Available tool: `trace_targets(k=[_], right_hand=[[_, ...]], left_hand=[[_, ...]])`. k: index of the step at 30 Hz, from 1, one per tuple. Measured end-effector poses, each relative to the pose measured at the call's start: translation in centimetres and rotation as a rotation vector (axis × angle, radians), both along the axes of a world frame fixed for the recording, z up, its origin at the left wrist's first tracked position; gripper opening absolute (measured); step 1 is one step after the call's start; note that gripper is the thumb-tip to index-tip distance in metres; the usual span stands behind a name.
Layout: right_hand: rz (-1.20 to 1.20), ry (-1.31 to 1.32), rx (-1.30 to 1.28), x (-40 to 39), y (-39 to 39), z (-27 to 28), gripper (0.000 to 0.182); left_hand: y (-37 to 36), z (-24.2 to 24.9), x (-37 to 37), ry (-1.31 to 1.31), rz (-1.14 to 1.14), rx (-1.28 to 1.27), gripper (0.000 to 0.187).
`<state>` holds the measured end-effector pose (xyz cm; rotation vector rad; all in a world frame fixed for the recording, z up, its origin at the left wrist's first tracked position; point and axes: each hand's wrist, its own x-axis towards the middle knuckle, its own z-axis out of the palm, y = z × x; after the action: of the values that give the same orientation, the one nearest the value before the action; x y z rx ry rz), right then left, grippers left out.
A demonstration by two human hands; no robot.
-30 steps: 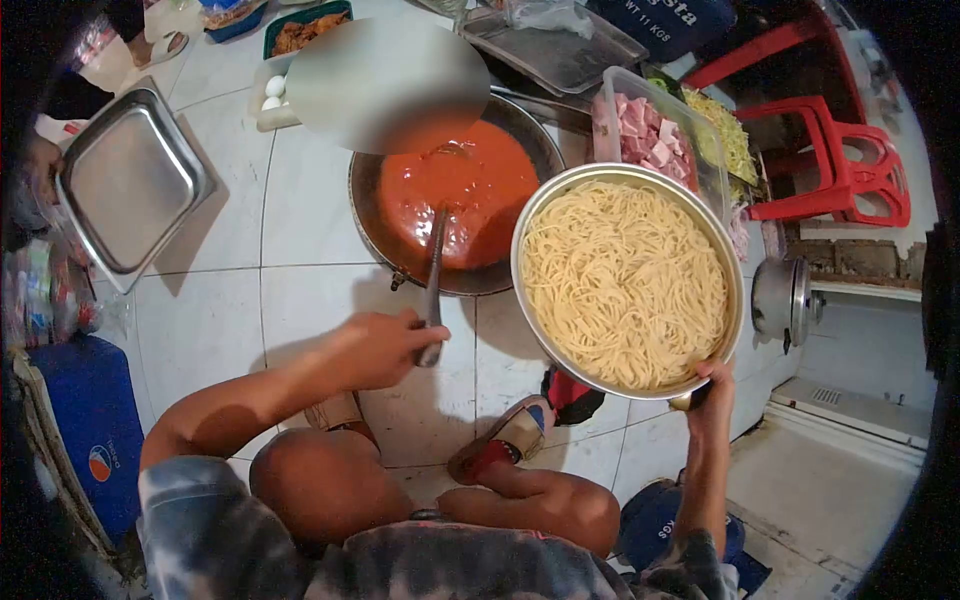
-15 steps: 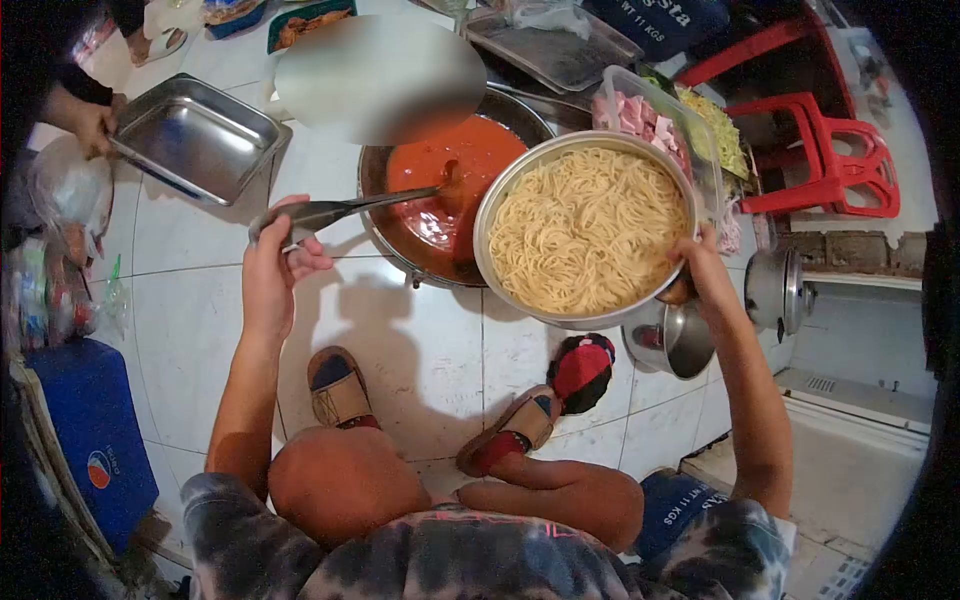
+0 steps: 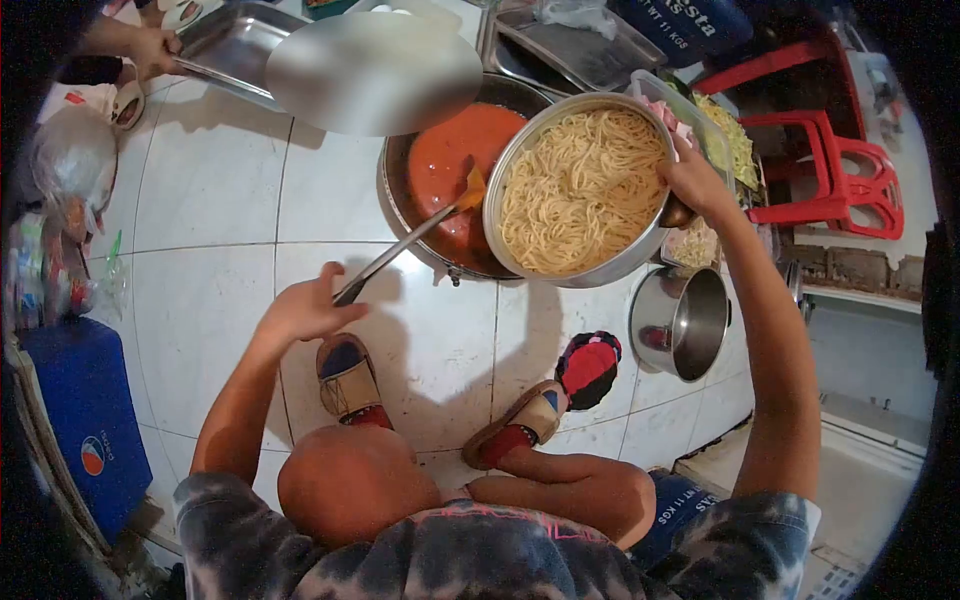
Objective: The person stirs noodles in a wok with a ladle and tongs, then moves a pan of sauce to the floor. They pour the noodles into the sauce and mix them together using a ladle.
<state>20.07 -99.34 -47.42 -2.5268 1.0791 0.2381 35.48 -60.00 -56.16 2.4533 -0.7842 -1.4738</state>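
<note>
My left hand (image 3: 308, 308) is closed around the dark grip of a long-handled spatula (image 3: 395, 250). Its sauce-coated orange head rests in a wide pan (image 3: 392, 180) of red sauce (image 3: 455, 150). With my right hand (image 3: 698, 185) I grip the side handle of a metal pot (image 3: 492, 195) filled with cooked spaghetti (image 3: 585, 190). The pot is tilted toward me and held over the right side of the sauce pan, hiding part of it. A blurred oval covers the far edge of the pan.
At upper left another person's hand (image 3: 152, 50) holds a steel tray (image 3: 235, 45). An empty steel pot (image 3: 682, 325) and a red-black cloth (image 3: 588, 370) lie on the tiled floor. Boxes of pink meat (image 3: 672, 125) and shredded vegetables (image 3: 730, 140) stand right, near a red stool (image 3: 850, 180).
My left hand has lowered and swung the spatula's grip down toward me. The spaghetti pot has risen slightly in view. The other person's steel tray has moved farther away and right.
</note>
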Motion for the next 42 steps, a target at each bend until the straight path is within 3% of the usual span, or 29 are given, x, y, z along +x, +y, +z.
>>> trace_targets(k=[3,12,15,18,21,24,27,29,30,32,35,38,41,42], right_hand=[[0.041,0.072,-0.028,0.8,-0.2,0.6,0.058],[0.133,0.256,-0.31,2.6,2.1,1.7,0.057],[0.244,0.098,-0.438,1.8,0.0,-0.3,0.06],[0.154,0.222,-0.322,2.6,2.0,1.6,0.061],[0.166,0.166,-0.285,2.0,1.7,1.6,0.061],[0.175,0.138,-0.239,1.9,1.9,2.2,0.06],[0.14,0.09,-0.248,2.1,2.2,2.4,0.058],[0.141,0.126,-0.267,2.2,2.4,2.6,0.059],[0.159,0.153,-0.297,2.2,2.2,2.4,0.059],[0.192,0.141,-0.335,2.1,1.8,2.3,0.059],[0.275,-0.001,-0.44,2.0,1.8,1.5,0.052],[0.284,0.122,-0.342,2.8,1.6,2.0,0.046],[0.429,-0.027,-0.653,2.8,1.0,0.6,0.04],[0.396,0.018,-0.607,2.7,1.2,0.9,0.039]], left_hand=[[-0.9,-4.6,-0.8,-0.404,-0.227,-0.155,0.04],[0.3,0.6,-2.7,-0.336,0.094,-0.363,0.032],[-0.8,-0.8,-2.2,-0.393,0.042,-0.381,0.034],[-2.9,-5.3,-1.6,-0.502,-0.038,-0.388,0.033],[-3.6,-8.9,-2.2,-0.551,0.039,-0.495,0.032],[-3.8,-7.4,-2.2,-0.571,-0.048,-0.371,0.034],[-7.6,-4.4,-0.9,-0.605,-0.204,-0.742,0.047],[-13.0,-2.8,-2.0,-0.374,-0.192,-1.152,0.055],[-16.2,-1.8,-2.6,-0.206,-0.205,-1.109,0.065],[-20.3,-0.3,-4.0,-0.186,-0.309,-1.124,0.074],[-22.5,1.8,-6.4,-0.27,-0.433,-0.899,0.074],[-24.0,2.1,-7.2,-0.212,-0.342,-0.873,0.074],[-25.8,1.7,-8.2,-0.151,-0.241,-0.941,0.079],[-26.3,1.1,-8.5,-0.12,-0.195,-0.971,0.081]])
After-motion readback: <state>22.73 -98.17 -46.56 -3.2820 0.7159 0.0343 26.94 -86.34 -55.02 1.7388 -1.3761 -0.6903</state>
